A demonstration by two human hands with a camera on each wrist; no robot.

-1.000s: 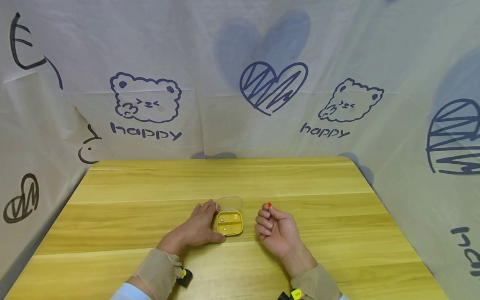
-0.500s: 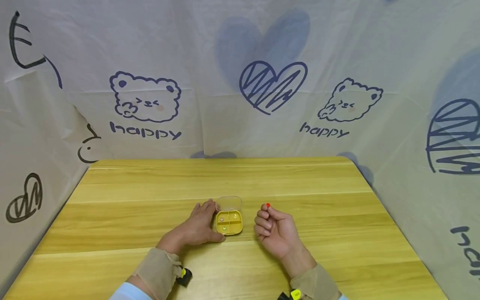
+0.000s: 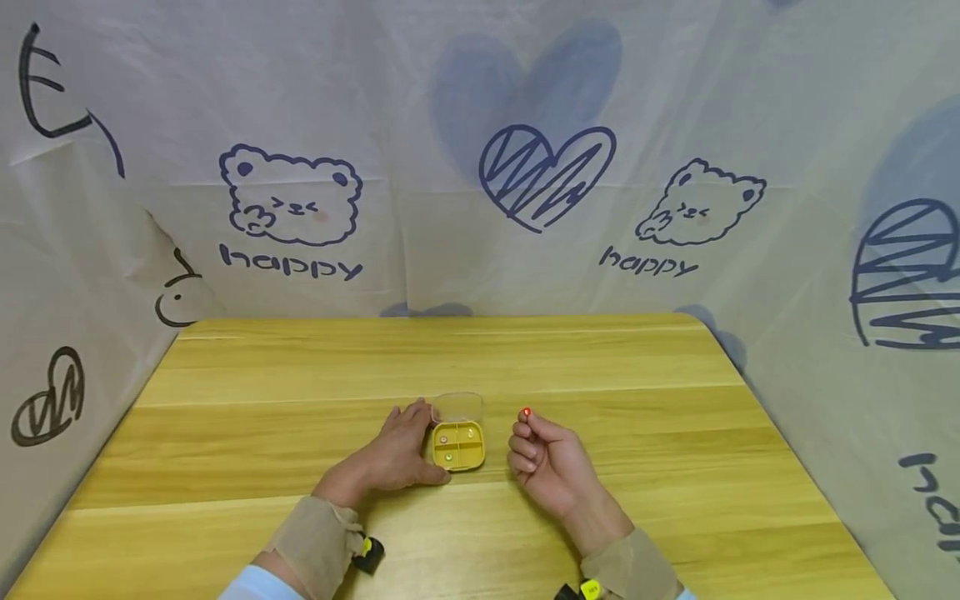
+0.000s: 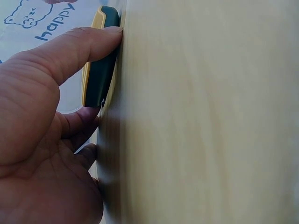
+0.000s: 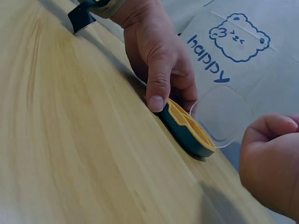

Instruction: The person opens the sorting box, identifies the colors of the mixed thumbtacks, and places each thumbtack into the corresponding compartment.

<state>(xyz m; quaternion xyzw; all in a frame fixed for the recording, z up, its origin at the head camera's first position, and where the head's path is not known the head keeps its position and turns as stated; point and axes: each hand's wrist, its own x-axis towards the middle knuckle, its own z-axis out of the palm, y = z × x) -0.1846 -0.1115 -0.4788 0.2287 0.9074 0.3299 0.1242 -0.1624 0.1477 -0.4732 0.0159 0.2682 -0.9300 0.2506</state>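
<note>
A yellow pill box (image 3: 471, 457) with a dark green base (image 5: 178, 132) rests on the table, its clear lid (image 3: 459, 407) swung up at the back. Crossed dividers split it into several compartments. Three hold one small round piece each; the front right one shows a bare floor. My left hand (image 3: 397, 454) grips the box from the left, thumb (image 4: 100, 42) at the front edge and fingers behind near the lid. Right of the box, my right hand (image 3: 555, 467) pinches a small red round piece (image 3: 527, 412) between thumb and forefinger, other fingers curled.
The wood-grain table (image 3: 262, 367) reaches back to a pale cloth wall (image 3: 420, 250) printed with bears and hearts. Cloth also hangs along both sides. Each wrist wears a wrap with a small black camera (image 3: 367, 555).
My right fingertips have shifted slightly left, turning the red piece so that a pale spot shows on it. The left hand and the pill box have stayed put.
</note>
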